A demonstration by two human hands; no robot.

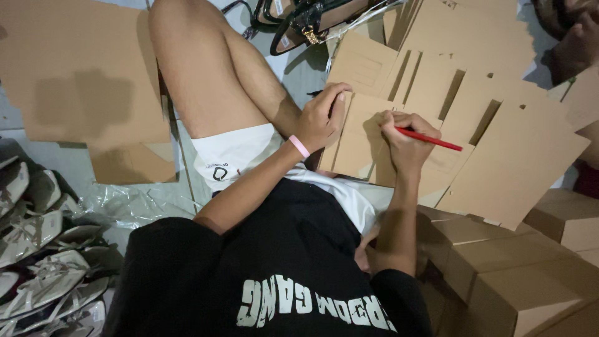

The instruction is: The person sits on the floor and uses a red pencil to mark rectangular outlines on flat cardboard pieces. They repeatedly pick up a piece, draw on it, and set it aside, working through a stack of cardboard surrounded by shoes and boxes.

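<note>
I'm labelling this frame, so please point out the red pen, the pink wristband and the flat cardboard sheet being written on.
red pen (437,141), head view, middle of its shaft.
pink wristband (299,146), head view, band's outer face.
flat cardboard sheet (359,140), head view, bare face between the hands.
</note>
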